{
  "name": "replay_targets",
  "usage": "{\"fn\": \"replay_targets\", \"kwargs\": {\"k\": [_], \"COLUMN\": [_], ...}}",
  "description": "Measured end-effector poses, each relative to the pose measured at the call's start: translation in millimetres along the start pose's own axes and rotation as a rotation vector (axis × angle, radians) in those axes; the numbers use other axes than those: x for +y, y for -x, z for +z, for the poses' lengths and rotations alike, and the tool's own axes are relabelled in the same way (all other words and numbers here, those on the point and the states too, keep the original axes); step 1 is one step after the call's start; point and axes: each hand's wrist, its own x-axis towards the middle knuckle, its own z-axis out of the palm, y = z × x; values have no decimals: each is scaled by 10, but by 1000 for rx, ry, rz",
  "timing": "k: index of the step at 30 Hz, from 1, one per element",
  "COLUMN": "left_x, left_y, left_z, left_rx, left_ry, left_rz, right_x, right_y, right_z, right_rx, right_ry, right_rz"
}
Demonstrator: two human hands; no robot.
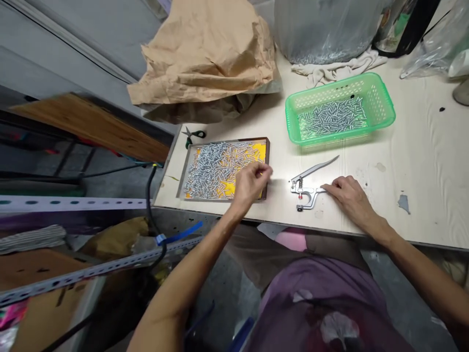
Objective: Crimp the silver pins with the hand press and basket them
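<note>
My left hand (251,183) is closed in a pinch over the right edge of a shallow tray (267,151); whatever its fingertips hold is too small to make out. Many small metal pieces (207,168) lie in that tray on a yellow bottom. My right hand (346,195) pinches the handle end of silver hand pliers (309,190), which lie on the table with their jaws toward the left. Behind the pliers stands a green plastic basket (386,105) with more metal pieces (333,117) in it.
Scissors (193,135) with dark green handles lie behind the tray. A brown paper bag (216,54), a large plastic bag (326,29) and a white cloth (340,67) are at the back. The table's front edge (414,240) runs before my body.
</note>
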Motion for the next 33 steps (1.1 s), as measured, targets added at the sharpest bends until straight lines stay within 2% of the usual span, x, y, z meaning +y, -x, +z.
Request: {"fn": "replay_targets", "kwargs": {"k": [2,4,7,10,16,23,33], "left_x": [55,72,42,-6,-9,44,79], "left_y": [240,441,621,682,733,789,706], "left_z": [152,317,507,596,605,577,545], "left_rx": [-172,-283,-309,-295,-261,-300,-513], "left_ry": [184,326,451,473,444,383,353], "left_rz": [-168,-323,-428,-472,-467,-544,-617], "right_x": [-4,-22,-65,-102,-131,-163,-246], "right_y": [18,36,49,43,29,31,10], "right_z": [-16,-45,-94,-130,-182,-209,-297], "right_rx": [-12,-27,-51,-75,-129,-131,-190], "right_ry": [11,20,30,50,61,73,146], "right_rz": [-23,-35,-32,-25,-25,-20,4]}}
